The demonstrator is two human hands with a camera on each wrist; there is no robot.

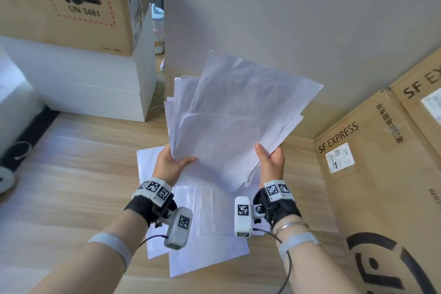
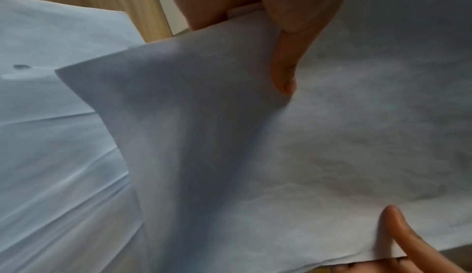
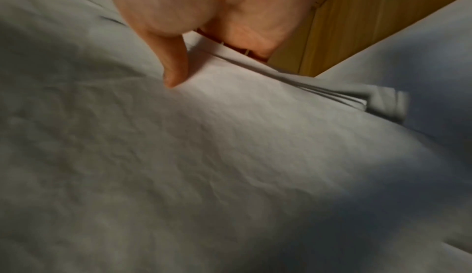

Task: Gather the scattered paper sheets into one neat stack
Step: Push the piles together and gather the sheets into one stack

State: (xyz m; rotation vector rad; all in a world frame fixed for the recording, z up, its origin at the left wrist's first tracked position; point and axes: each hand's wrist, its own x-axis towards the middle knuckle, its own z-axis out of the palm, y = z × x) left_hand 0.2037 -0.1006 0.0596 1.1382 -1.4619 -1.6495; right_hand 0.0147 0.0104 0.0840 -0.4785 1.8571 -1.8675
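Note:
A fanned bundle of several white paper sheets is lifted above the wooden floor, its edges uneven. My left hand grips its lower left side, thumb on top. My right hand grips its lower right edge. In the left wrist view my left thumb presses on the top sheet, and a fingertip of the other hand shows at the bottom right. In the right wrist view my right thumb lies on the crumpled sheet, above layered sheet edges. More loose sheets lie overlapping on the floor beneath my wrists.
Brown SF Express cartons stand close on the right. A large carton on white boxes stands at the back left. A grey wall rises just behind the bundle. The wooden floor stretches to the left.

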